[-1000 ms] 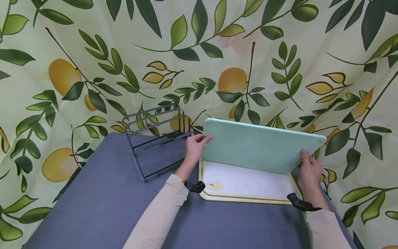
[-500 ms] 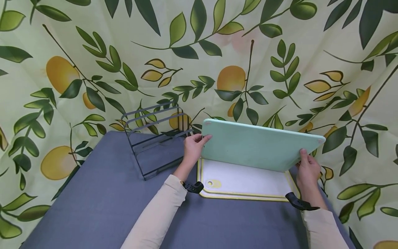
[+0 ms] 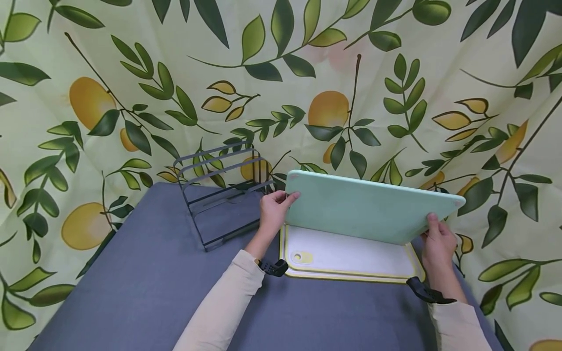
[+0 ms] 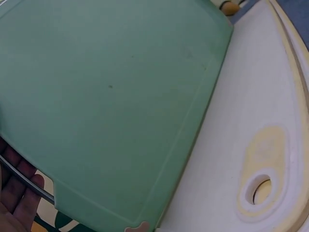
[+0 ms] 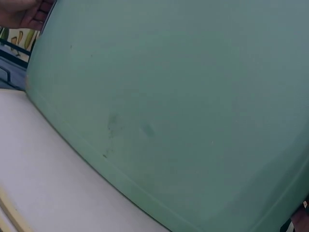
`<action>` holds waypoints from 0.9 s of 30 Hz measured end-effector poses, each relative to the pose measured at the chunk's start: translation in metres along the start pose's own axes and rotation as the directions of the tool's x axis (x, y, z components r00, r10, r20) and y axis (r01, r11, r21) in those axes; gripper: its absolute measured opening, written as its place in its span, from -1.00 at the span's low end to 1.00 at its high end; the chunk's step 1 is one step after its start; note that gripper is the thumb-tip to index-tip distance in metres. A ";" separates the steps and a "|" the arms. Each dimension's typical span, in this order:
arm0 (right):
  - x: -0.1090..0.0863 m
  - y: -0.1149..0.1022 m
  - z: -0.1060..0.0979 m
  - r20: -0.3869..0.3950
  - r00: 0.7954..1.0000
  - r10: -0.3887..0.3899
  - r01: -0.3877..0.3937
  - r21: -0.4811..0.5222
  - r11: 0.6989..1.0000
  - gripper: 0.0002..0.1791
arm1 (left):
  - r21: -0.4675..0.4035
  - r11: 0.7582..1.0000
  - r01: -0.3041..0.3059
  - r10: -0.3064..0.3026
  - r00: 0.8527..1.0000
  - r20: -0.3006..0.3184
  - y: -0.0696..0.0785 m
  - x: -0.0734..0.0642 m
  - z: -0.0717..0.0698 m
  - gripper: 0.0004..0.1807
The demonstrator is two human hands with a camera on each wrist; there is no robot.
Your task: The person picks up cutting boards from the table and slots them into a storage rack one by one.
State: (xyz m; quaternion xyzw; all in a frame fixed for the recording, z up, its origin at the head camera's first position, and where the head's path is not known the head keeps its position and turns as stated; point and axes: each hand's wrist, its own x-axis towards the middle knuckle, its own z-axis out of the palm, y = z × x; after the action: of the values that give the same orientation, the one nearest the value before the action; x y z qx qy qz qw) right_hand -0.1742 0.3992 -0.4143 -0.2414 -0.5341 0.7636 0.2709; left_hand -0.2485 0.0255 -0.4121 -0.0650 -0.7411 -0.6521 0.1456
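A mint-green cutting board [image 3: 369, 209] stands tilted on its long edge, held between both hands. At its left side my left hand [image 3: 273, 209] pinches the edge, thumb toward me; in the left wrist view that hand's fingers [image 4: 30, 193] curl by a thin grey bar at the board's side. My right hand [image 3: 440, 243] grips the lower right corner, thumb on the near face. Beneath lies a white cutting board [image 3: 351, 251] with yellow trim and a hole in one corner, seemingly stacked on another like it. The green board hides their far part.
A dark wire rack [image 3: 232, 234] with several slots stands left of the boards, close to my left hand. Blue-grey cloth [image 3: 145, 282] covers the table. Behind it hangs a leaf-and-fruit patterned curtain [image 3: 281, 44].
Both hands keep their hold on the green cutting board. Its right end has dipped very slightly along with my right hand; the rest looks the same apart from small camera shifts.
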 end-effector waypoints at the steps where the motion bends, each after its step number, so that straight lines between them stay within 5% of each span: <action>1: 0.000 -0.001 -0.001 -0.002 1.000 0.005 -0.005 -0.013 1.000 -0.79 | -0.005 1.000 -0.001 0.001 1.000 0.002 0.000 -0.001 0.000 -0.64; 27: -0.011 -0.001 -0.007 0.026 0.999 -0.023 0.022 0.043 0.999 -0.82 | 0.028 1.000 -0.012 0.010 0.997 0.079 0.001 -0.008 -0.009 -0.72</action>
State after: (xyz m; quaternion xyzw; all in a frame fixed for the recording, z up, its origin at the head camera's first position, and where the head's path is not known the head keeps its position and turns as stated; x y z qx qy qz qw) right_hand -0.1613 0.3966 -0.4148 -0.2193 -0.5239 0.7749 0.2775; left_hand -0.2393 0.0176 -0.4130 -0.0925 -0.7552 -0.6376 0.1208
